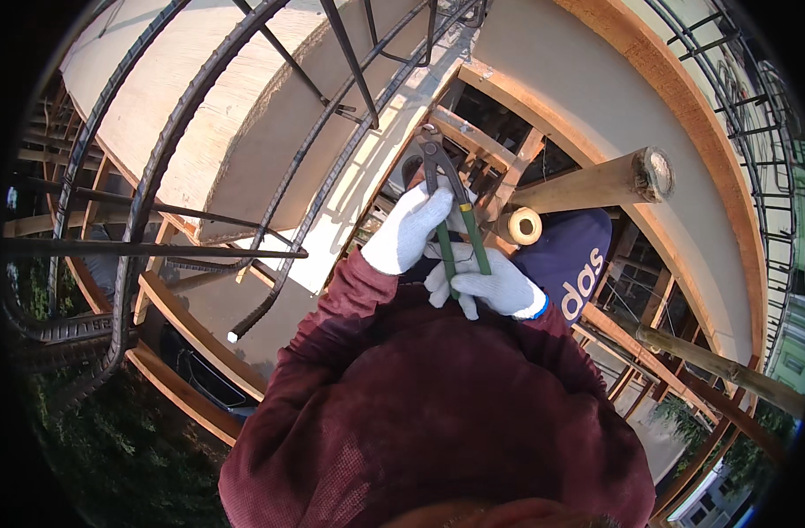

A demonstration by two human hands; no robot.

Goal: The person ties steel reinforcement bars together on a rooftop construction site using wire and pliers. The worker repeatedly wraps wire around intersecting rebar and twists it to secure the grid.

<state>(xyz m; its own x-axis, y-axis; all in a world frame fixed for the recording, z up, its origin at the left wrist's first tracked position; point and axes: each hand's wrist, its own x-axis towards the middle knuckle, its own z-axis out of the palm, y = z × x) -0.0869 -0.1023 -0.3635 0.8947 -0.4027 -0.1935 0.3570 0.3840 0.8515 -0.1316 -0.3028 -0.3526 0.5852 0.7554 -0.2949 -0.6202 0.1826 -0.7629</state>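
View: head, single camera, looking down past the chest.
Tool: green-handled pliers (456,187), in front of the chest, between and just ahead of both hands.
Long axis: runs away from the body, dark head at the far end, tilted slightly left; handle ends point back at the chest.
Handles: apart in a narrow V; jaws at the far end, whether anything sits between them cannot tell.
Nearer hand: left is nearer the tool's head, right nearer the handle ends.
Left hand: left hand (411,231), fingers closed around the left handle below the pivot; exact finger placement partly hidden.
Right hand: right hand (501,288), thumb across the right handle's lower end, fingers curled by the left handle's end; grip looks loose.
Gloves: white knit, soft, blue edge at the right cuff.
Sleeves: maroon sleeves (328,321), textured fabric.
Leg: navy trouser leg (552,251), white print, right of the hands.
Poles: thick round pole (587,183), pale, rough cut end; shorter pole end (519,226) with hollow-looking centre, just right of the pliers.
Rebar: ribbed steel bars (187,101), dark, bent-looking through the lens, left and above; another rebar cage (759,132) far right.
Formwork: plywood panel (169,84), pale, rough-edged, upper left; timber edging (684,79), orange-brown, curving right.
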